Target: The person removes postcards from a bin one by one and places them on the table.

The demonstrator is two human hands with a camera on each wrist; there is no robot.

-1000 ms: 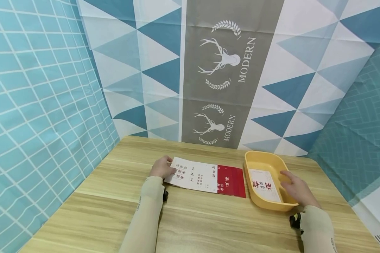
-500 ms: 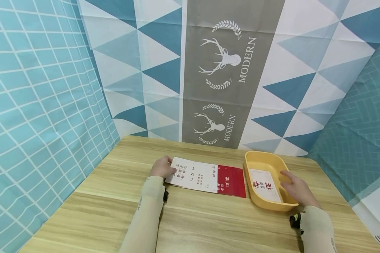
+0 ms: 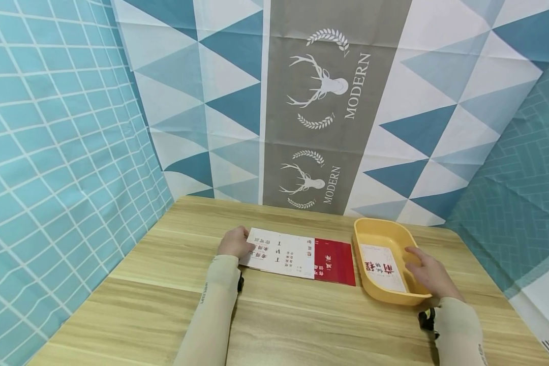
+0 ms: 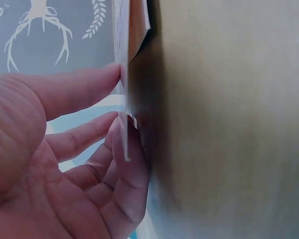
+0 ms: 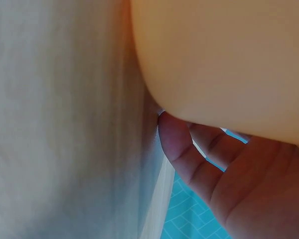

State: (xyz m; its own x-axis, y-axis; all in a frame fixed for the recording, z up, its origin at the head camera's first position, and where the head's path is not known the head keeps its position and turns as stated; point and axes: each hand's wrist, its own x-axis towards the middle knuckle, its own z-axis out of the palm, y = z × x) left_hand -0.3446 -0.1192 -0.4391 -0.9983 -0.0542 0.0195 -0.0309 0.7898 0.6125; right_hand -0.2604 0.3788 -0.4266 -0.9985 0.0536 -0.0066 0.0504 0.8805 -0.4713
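In the head view my left hand (image 3: 235,242) pinches the left end of a white printed card (image 3: 297,256). The left wrist view shows the thumb on one face of that thin card (image 4: 123,74) and fingers curled behind its edge. A red card (image 3: 337,262) with white print lies at its right end, partly covered by the white one. My right hand (image 3: 432,274) grips the right wall of a yellow plastic tray (image 3: 384,231), thumb side inside. Seen from the right wrist, fingertips (image 5: 174,137) curl under the tray's outer wall. Inside the tray lies a white card (image 3: 384,268) with red characters.
The wood-grain table (image 3: 302,325) carries everything. Behind it hangs a patterned backdrop (image 3: 233,101) with triangles and deer heads. Blue tile-print sheeting (image 3: 64,152) borders the left side, and teal sheeting (image 3: 517,168) the right.
The left hand and the near-left corner of its white card have shifted very slightly to the right. My right hand and the tray look unmoved.
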